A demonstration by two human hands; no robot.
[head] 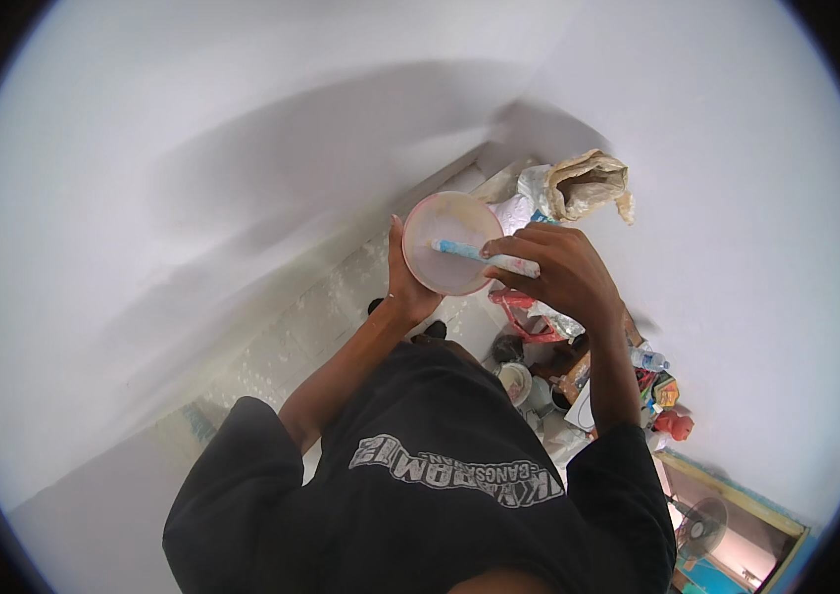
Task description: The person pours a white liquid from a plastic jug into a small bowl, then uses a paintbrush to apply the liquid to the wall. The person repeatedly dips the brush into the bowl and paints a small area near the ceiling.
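Note:
My left hand (411,286) grips a round plastic tub (446,211) from its left side and underneath, the thumb lying up along the wall. The tub has a pinkish rim and a pale, whitish inside. Pinched in the fingers of my right hand (561,263) is a slim paintbrush (468,254), white at the near end and blue towards the tip. Its tip points left into the mouth of the tub; whether it touches the inside, I cannot tell. How much the tub holds is also unclear.
White walls meet in a corner ahead. Paint-spattered floor tiles (316,315) lie below. To the right are a crumpled sack (589,185), a red plastic object (520,315), a whitish bucket (515,382), a water bottle (648,360) and clutter. A fan (700,527) shows through an opening.

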